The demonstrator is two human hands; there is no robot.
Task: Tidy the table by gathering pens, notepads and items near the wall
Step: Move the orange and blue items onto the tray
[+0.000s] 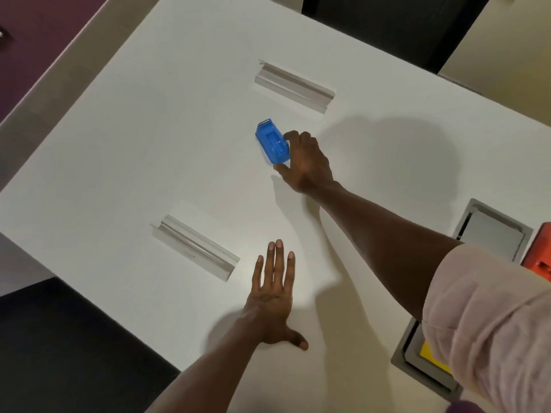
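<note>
A small blue plastic tape dispenser point(272, 143) lies on the white table point(149, 150) near its middle. My right hand point(307, 160) reaches far out and curls around the dispenser's near end, thumb below it and fingers over its right side. My left hand point(272, 296) rests flat on the table closer to me, palm down, fingers spread, holding nothing. No pens or notepads are in view.
Two metal cable slots are set into the tabletop, one point(293, 86) beyond the dispenser and one point(195, 247) left of my left hand. A grey recessed box point(492, 231) with an orange item point(541, 254) beside it sits at the right. A dark chair back point(387, 22) stands at the far edge.
</note>
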